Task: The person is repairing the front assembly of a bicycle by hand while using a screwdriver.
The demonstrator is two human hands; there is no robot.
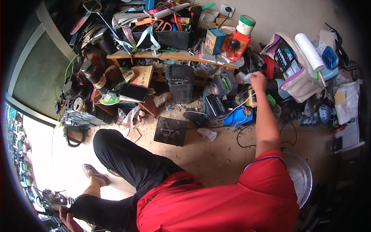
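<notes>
Black phone point(133, 92) beside tan booklet point(143, 76); crumpled white scrap point(207, 133) on floor point(210, 152).

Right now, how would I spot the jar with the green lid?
Find the long wooden shelf, then its right end, up the picture from the right hand. Just above a red box is the jar. Its round, whitish body and green lid distinguish it from the blue box nearby.

Shirt point(220, 207) is bright red, pants point(135, 158) plain black. Bag point(308, 86) is greyish-white with some purple, paper roll point(309, 52) all white. Jar point(244, 29) is white, lid point(247, 19) green. Phone point(133, 92) and bin point(181, 85) both black, scrap point(243, 78) kinda whitish.
</notes>
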